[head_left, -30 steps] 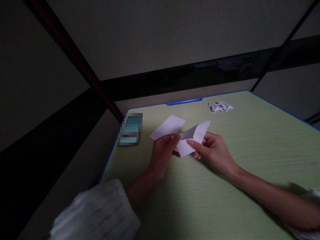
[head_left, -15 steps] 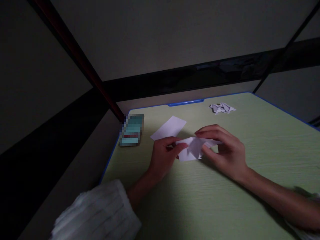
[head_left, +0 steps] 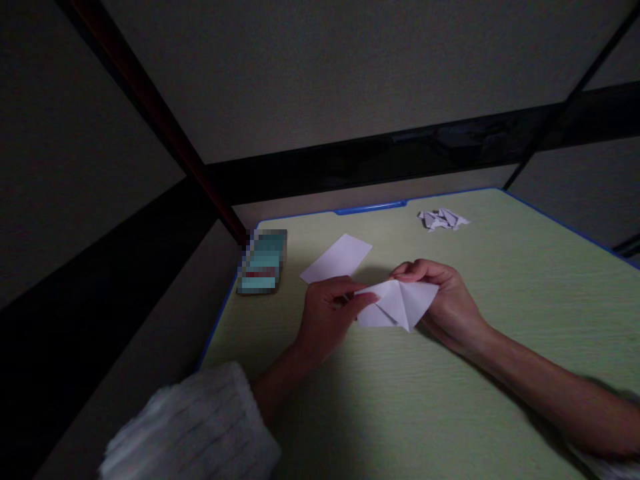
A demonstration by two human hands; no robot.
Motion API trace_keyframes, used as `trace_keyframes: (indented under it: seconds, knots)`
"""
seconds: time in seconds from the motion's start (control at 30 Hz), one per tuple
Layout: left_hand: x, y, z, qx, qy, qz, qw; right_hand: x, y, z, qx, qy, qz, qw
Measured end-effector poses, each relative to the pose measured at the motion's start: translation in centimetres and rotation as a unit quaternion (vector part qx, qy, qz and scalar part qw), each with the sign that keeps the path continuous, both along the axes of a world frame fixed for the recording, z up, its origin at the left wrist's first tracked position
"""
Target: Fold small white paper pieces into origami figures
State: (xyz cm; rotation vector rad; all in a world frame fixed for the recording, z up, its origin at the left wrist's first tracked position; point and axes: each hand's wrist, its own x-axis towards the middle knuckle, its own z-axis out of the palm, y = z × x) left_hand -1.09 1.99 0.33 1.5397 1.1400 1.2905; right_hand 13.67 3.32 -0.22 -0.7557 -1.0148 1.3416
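Note:
A partly folded sheet of white paper (head_left: pixel 400 301) is held between my two hands above the table. My left hand (head_left: pixel 327 313) pinches its left end, thumb on top and fingers behind. At the upper right, my right hand (head_left: pixel 445 293) grips the paper from behind; some of its fingers are hidden by the sheet. Creases fan out from the top edge, and a pointed flap hangs down at the middle. Just beyond my left hand a flat white piece of paper (head_left: pixel 340 257) lies on the table.
Small folded white paper figures (head_left: pixel 443 219) lie at the far right of the light green table (head_left: pixel 540 300). A pixelated flat object (head_left: pixel 263 261) rests at the left edge. The table has a blue rim with a raised blue strip (head_left: pixel 373 207) at the back, close to the wall.
The paper's right side has opened out toward me, showing a broad flap. My right thumb has moved from the front of the sheet to its upper edge. My left hand keeps its pinch.

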Motion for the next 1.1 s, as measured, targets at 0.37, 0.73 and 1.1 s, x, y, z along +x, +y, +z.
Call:
trace_keyframes:
  seconds: [0.37,0.73,1.1]
  knots:
    - [0.2,0.0,0.4,-0.075,-0.049,-0.044,0.995,0.8,0.7,-0.4,0.086,-0.063,0.020,0.994]
    - [-0.4,0.4,0.1,-0.038,0.086,-0.003,0.996,2.3,0.4,0.6,0.429,-0.414,0.023,0.802]
    - [-0.2,0.9,-0.4,-0.119,0.035,0.003,0.992,2.3,0.5,0.3,0.527,-0.505,-0.035,0.683]
